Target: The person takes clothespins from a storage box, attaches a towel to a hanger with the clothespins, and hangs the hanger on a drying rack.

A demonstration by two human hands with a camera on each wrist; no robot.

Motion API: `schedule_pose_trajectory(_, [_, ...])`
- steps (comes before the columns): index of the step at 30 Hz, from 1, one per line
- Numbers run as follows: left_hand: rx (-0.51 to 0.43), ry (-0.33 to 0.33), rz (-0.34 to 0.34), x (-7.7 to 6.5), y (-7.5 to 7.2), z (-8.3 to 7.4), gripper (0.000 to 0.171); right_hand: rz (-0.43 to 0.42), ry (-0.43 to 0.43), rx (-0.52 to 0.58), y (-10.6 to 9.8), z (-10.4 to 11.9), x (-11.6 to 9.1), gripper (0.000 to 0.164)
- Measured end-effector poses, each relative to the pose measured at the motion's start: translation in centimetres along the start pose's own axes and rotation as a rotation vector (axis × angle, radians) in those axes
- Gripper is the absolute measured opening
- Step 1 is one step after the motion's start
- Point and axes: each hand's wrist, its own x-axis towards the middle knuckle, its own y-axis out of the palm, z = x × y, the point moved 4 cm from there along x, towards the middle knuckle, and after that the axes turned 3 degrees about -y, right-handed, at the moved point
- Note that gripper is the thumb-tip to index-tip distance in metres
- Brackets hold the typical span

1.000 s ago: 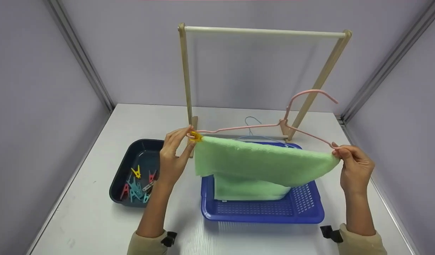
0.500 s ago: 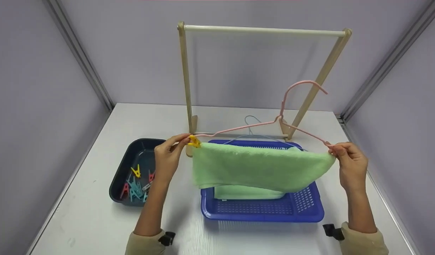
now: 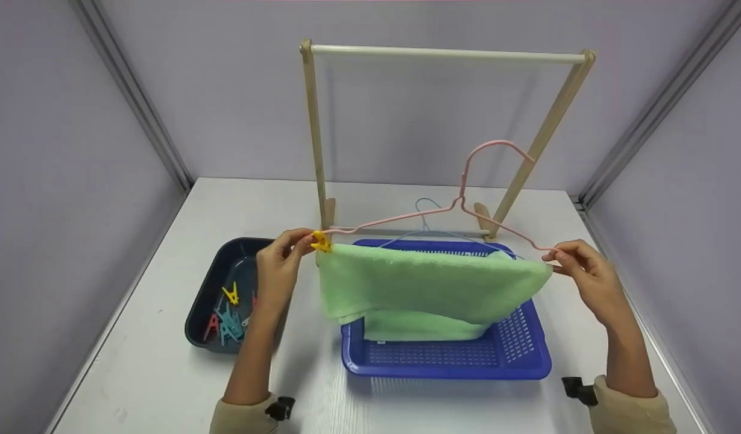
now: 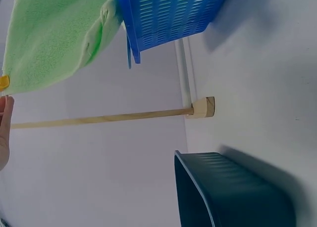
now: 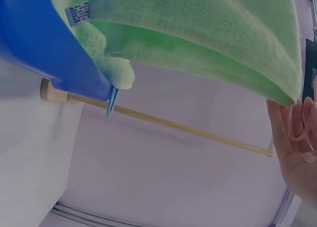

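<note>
A pink clothes hanger (image 3: 400, 217) is held up in the head view, hook leaning right. A light green towel (image 3: 430, 283) hangs folded below it, its upper left corner clipped by a yellow clothespin (image 3: 322, 242). My left hand (image 3: 278, 265) pinches the hanger's left end beside the clothespin. My right hand (image 3: 587, 280) pinches the hanger's right end, with the towel's right corner at its fingertips. In the right wrist view, the towel's corner meets the fingertips (image 5: 295, 104). The left wrist view catches only part of the left hand (image 4: 5, 128) under the clothespin.
Below the towel stands a blue basket (image 3: 430, 369) with more green cloth and a light blue hanger (image 3: 426, 224). At left is a dark tray (image 3: 195, 313) holding several clothespins (image 3: 228, 319). A wooden rack (image 3: 448, 53) with a white bar stands behind.
Both hands have shifted left with the hanger and towel. The hanger's hook has swung left and its arms now slope more evenly. My right hand's fingers have spread a little at the hanger's end.
</note>
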Motion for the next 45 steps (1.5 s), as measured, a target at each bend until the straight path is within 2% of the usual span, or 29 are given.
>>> schedule_pose_trajectory(4, [0.002,-0.005,0.020,0.0,0.0,0.2,0.013,0.030,0.006,-0.110,0.1,-0.1,0.3,0.014])
schedule_pose_trajectory(10, [-0.035,-0.035,0.067,0.2,0.1,-0.2,0.013,0.092,0.034,-0.130,-0.2,-0.7,1.1,0.015])
schedule_pose_trajectory(16, [-0.028,-0.074,0.117,0.2,0.3,-2.3,0.012,0.125,0.046,-0.163,-0.3,-0.8,1.5,0.017])
schedule_pose_trajectory(22, [-0.030,-0.088,0.144,0.0,0.3,-2.5,0.013,0.118,0.080,-0.114,-0.4,-0.7,1.7,0.024])
schedule_pose_trajectory(26, [-0.038,-0.083,0.131,0.0,0.1,-2.1,0.013,0.155,0.088,-0.073,-0.5,-0.7,1.8,0.027])
schedule_pose_trajectory(31, [-0.017,-0.115,0.103,0.0,-0.2,-1.8,0.013,0.206,0.110,-0.081,-0.5,-0.5,1.8,0.029])
schedule_pose_trajectory(36, [-0.023,-0.152,0.107,0.1,-0.2,-1.7,0.013,0.192,0.122,-0.074,-0.5,-0.2,1.9,0.031])
schedule_pose_trajectory(40, [-0.025,-0.156,0.111,0.1,-0.2,-1.6,0.014,0.170,0.128,-0.063,-0.4,-0.1,2.0,0.032])
schedule_pose_trajectory(45, [-0.023,-0.163,0.112,0.2,-0.3,-1.7,0.014,0.095,0.083,-0.019,-0.3,0.3,2.1,0.026])
